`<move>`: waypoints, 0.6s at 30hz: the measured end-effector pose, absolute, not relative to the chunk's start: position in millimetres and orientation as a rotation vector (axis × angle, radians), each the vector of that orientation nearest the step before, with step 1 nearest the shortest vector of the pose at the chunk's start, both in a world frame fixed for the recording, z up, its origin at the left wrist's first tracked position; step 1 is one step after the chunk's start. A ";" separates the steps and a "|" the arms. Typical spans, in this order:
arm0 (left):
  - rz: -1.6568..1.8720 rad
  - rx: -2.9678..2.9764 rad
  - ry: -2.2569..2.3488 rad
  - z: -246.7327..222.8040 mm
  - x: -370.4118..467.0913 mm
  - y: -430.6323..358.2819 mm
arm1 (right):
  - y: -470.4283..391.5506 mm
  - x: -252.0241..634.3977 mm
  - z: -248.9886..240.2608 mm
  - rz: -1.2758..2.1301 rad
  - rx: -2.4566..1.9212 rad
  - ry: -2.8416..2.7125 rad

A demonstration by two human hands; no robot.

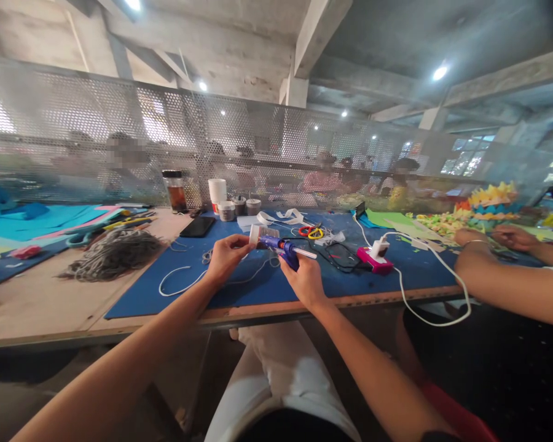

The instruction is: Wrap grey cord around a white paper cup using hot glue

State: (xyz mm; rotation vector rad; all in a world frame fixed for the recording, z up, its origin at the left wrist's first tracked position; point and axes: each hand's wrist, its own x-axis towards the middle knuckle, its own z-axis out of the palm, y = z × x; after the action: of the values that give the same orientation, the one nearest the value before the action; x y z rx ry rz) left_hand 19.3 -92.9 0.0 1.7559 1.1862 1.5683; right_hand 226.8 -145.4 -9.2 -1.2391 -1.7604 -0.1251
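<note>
One glue gun (pixel 286 250), gripped by the right hand (pixel 306 279). Left hand (pixel 225 258): fingers pinching a white piece (pixel 254 236).

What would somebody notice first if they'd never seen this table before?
Probably the purple-blue glue gun in the middle, held in the person's right hand, with a small white piece in the left hand at its tip. Next might come the bright pink power block on the blue mat, to the right, then the big grey bundle of cord at the left.
</note>
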 end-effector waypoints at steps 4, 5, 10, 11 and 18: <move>1.564 1.756 1.193 0.7 19.2 -93.6 | -144.4 226.0 -10.9 -0.180 -1.303 -1.751; 1.566 1.754 1.196 0.6 19.1 -93.7 | -144.0 226.1 -11.3 -0.185 -1.315 -1.750; 1.569 1.757 1.178 -1.3 19.0 -92.1 | -143.3 226.4 -12.0 -0.205 -1.318 -1.753; 1.570 1.759 1.178 -1.4 19.1 -91.7 | -143.4 226.4 -12.0 -0.210 -1.314 -1.754; 1.563 1.750 1.172 -0.2 19.7 -91.9 | -144.1 225.5 -11.5 -0.223 -1.316 -1.750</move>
State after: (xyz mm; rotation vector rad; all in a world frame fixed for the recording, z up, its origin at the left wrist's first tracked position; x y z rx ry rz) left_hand 19.7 -91.9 -0.2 1.7497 1.1716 1.5632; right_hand 225.5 -144.1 -11.5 -1.3161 -1.7498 -0.2234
